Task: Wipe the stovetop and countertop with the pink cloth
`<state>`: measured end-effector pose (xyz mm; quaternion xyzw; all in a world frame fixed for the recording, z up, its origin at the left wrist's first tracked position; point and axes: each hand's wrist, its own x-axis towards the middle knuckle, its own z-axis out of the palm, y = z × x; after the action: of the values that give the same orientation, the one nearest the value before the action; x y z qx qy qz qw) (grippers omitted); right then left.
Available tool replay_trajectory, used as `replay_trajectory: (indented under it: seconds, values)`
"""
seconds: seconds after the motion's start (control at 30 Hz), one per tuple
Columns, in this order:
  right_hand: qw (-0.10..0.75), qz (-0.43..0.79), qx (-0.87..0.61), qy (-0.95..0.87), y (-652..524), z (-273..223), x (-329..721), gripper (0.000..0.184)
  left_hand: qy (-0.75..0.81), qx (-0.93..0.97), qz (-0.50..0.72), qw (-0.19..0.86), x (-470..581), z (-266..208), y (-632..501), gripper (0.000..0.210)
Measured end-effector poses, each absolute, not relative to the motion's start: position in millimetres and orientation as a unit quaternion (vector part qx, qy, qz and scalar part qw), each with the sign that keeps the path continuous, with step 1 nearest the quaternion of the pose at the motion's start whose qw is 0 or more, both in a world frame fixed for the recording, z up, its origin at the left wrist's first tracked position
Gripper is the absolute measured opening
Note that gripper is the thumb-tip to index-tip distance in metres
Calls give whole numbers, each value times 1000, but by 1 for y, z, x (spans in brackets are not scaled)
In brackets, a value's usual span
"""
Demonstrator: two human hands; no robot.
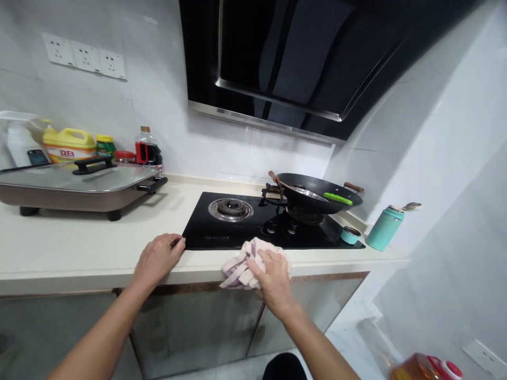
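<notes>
My right hand (275,279) is closed on a crumpled white cloth (241,266) with purplish stripes. The cloth lies over the countertop's front edge and touches the front rim of the black glass gas stove (214,232). My left hand (158,258) rests on the counter by the stove's front left corner. Its fingers are curled in, with a small dark spot between thumb and fingers that I cannot make out. Behind it is the left burner (231,209), which has no pot on it. A black wok (317,184) with wooden handles sits on the right burner, a green-handled utensil (337,198) inside it.
At left stands a lidded electric pan (79,195), with a spray bottle (19,140), a yellow jug (71,145) and a dark sauce bottle (148,148) behind it. A turquoise flask (384,229) and its cup-like lid (350,235) are at right. The range hood (269,63) hangs above.
</notes>
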<state>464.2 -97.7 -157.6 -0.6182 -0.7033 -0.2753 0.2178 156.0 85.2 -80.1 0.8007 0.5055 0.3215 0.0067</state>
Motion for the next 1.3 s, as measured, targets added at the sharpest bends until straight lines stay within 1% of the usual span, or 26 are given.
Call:
replay_trajectory:
  seconds: [0.1, 0.27, 0.4, 0.53, 0.6, 0.7, 0.83, 0.9, 1.0, 1.07, 1.1, 1.17, 1.2, 1.23, 1.27, 1.3]
  values:
    - [185, -264, -656, -683, -120, -152, 521, 92, 510, 801, 313, 12, 158, -80, 84, 46]
    - [77, -190, -757, -620, -157, -137, 620, 96, 501, 807, 313, 2, 160, -80, 80, 44]
    - [55, -196, -784, -586, -184, -138, 687, 84, 498, 809, 313, -8, 160, -79, 76, 42]
    - [46, -229, -794, -561, -193, -143, 707, 74, 488, 815, 312, -17, 161, -80, 75, 39]
    - [44, -248, -783, -569, -189, -141, 691, 70, 487, 814, 316, -19, 162, -80, 73, 38]
    - [39, -265, -749, -607, -169, -132, 638, 69, 490, 806, 332, -12, 165, -80, 71, 36]
    - [50, -255, -709, -656, -126, -117, 533, 80, 485, 797, 360, 17, 163, -81, 72, 32]
    - [61, -243, -691, -678, -104, -111, 480, 84, 462, 795, 392, 31, 162, -82, 71, 28]
    - [71, -214, -662, -715, -74, -106, 413, 80, 371, 799, 471, 37, 168, -83, 57, 28]
    - [86, -186, -645, -736, -57, -104, 379, 76, 289, 810, 509, 43, 180, -86, 39, 34]
    - [96, -171, -641, -742, -51, -104, 366, 71, 253, 820, 512, 51, 187, -89, 28, 40]
    - [114, -152, -638, -746, -43, -104, 350, 58, 194, 852, 481, 68, 202, -97, 10, 54]
    - [121, -144, -636, -749, -43, -104, 348, 57, 175, 870, 455, 70, 208, -102, 4, 61]
    - [131, -130, -625, -758, -45, -103, 351, 61, 166, 887, 427, 67, 211, -107, 0, 69]
    - [144, -111, -606, -775, -48, -103, 358, 71, 164, 899, 401, 59, 213, -112, -1, 77]
    - [162, -87, -580, -794, -54, -102, 370, 85, 169, 909, 379, 48, 213, -116, -1, 83]
